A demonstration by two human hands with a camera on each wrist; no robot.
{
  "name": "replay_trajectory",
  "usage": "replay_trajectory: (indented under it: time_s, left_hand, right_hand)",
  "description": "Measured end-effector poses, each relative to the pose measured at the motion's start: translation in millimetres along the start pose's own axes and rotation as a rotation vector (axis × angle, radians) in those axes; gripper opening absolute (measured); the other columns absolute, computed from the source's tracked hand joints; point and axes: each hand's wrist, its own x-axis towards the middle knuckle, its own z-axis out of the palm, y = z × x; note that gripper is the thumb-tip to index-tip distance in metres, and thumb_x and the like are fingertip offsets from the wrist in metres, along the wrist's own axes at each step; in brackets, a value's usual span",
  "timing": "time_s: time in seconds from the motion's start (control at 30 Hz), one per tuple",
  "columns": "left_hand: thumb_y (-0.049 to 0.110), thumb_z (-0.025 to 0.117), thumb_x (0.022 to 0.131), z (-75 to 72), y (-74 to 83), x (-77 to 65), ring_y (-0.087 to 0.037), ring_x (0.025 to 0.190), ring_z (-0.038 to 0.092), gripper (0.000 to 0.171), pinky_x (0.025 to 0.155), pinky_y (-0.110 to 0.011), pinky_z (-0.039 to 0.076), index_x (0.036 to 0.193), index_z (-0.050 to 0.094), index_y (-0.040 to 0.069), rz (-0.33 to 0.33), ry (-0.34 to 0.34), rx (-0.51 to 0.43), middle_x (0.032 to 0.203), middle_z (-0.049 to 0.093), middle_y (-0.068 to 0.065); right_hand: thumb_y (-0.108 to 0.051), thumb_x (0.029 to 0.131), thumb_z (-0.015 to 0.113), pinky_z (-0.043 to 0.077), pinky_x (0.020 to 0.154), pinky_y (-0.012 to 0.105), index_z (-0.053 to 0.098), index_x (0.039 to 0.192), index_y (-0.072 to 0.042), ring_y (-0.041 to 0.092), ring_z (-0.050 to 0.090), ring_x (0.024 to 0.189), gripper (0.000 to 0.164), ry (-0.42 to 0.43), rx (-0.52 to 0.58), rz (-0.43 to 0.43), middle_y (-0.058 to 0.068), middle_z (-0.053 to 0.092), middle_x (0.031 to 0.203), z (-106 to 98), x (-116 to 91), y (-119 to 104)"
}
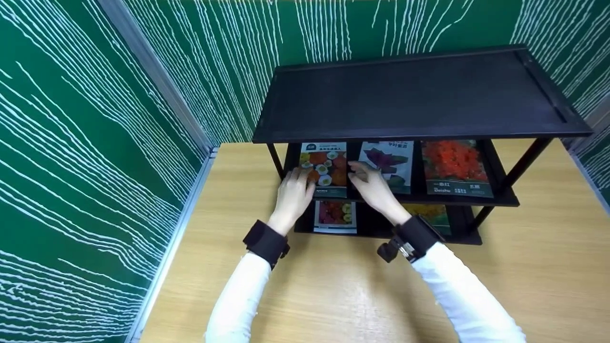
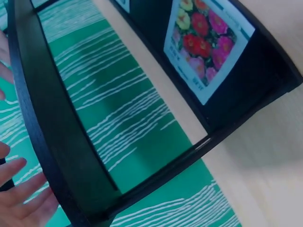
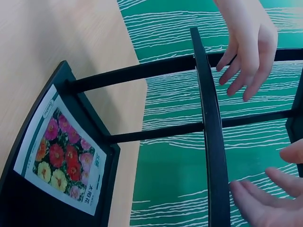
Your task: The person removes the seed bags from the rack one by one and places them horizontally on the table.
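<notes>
On the middle shelf of a black rack lies a flower seed packet with orange and white blooms. My left hand is over its left edge, fingers loosely bent; whether they touch it cannot be told. Just right of that packet is my right hand, its fingers spread and partly over a purple-flower packet. In the right wrist view, the left hand and right hand show relaxed fingers and grip nothing. The left wrist view catches the left hand beside the shelf edge.
The rack's top board overhangs the packets. A red-flower packet lies at the right of the middle shelf. Below are a mixed-flower packet and a yellow-flower packet. Green walls enclose the wooden table.
</notes>
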Motion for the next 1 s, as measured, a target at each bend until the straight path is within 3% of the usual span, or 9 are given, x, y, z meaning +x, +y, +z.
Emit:
replay_trajectory:
  time_s: [0.13,0.4,0.6,0.73,0.8,0.87,1.0]
  left_hand:
    - [0.014,0.051,0.087,3.5,-0.8,7.6,-0.029,0.089,0.056,0.027,0.076,-0.037,0.047,0.109,0.059,0.0,-0.062,-0.064,-0.019,0.101,0.057,-0.015]
    - [0.016,0.05,0.088,9.3,0.7,14.1,-0.032,0.09,0.056,0.028,0.074,-0.039,0.048,0.109,0.057,0.0,-0.183,-0.127,-0.084,0.11,0.054,-0.018]
    - [0.011,0.052,0.086,6.5,1.3,16.2,-0.028,0.091,0.056,0.025,0.075,-0.036,0.047,0.106,0.058,-0.002,-0.314,-0.117,-0.26,0.109,0.055,-0.019]
    - [0.004,0.053,0.083,2.4,-0.1,17.4,-0.02,0.071,0.053,0.022,0.064,-0.03,0.043,0.103,0.059,-0.003,-0.39,-0.071,-0.38,0.098,0.059,-0.017]
    - [0.001,0.053,0.082,1.8,-3.1,17.3,-0.018,0.064,0.046,0.025,0.058,-0.029,0.037,0.106,0.058,-0.002,-0.42,-0.06,-0.449,0.094,0.06,-0.017]
    - [0.0,0.053,0.082,4.8,-9.0,16.2,-0.018,0.063,0.046,0.03,0.056,-0.029,0.035,0.111,0.057,-0.001,-0.447,-0.065,-0.496,0.097,0.059,-0.017]
    - [0.001,0.057,0.075,58.8,-54.7,14.6,-0.015,0.075,0.055,0.041,0.056,-0.023,0.039,0.116,0.055,0.002,-0.447,-0.033,-0.546,0.104,0.059,-0.015]
  right_hand:
    - [-0.016,0.094,0.04,0.036,0.094,0.042,0.032,0.135,-0.003,0.031,0.041,0.117,0.044,-0.023,-0.029,0.008,0.02,0.037,0.133,3.1,7.0,-1.3]
    - [-0.016,0.094,0.041,0.035,0.095,0.041,0.029,0.137,-0.005,0.03,0.034,0.123,0.046,-0.061,-0.031,0.027,0.018,0.028,0.139,8.3,14.6,1.6]
    - [-0.011,0.092,0.042,0.036,0.095,0.04,0.029,0.137,-0.004,0.031,0.031,0.125,0.048,-0.07,0.013,0.037,0.018,0.025,0.141,13.2,17.8,2.4]
    - [-0.004,0.09,0.043,0.039,0.077,0.034,0.028,0.137,-0.002,0.032,0.033,0.124,0.049,-0.049,0.017,0.041,0.019,0.028,0.14,14.4,16.7,2.7]
    - [0.0,0.089,0.043,0.039,0.075,0.034,0.029,0.136,0.0,0.032,0.035,0.122,0.05,-0.028,0.025,0.033,0.021,0.029,0.138,14.5,15.7,3.6]
    - [0.004,0.087,0.043,0.042,0.08,0.036,0.031,0.135,0.002,0.034,0.038,0.119,0.049,-0.005,0.03,0.017,0.022,0.031,0.137,13.9,14.7,4.4]
    - [0.006,0.086,0.047,0.04,0.09,0.04,0.033,0.133,0.005,0.034,0.043,0.114,0.049,0.048,0.06,0.04,0.024,0.037,0.132,11.7,13.9,5.3]
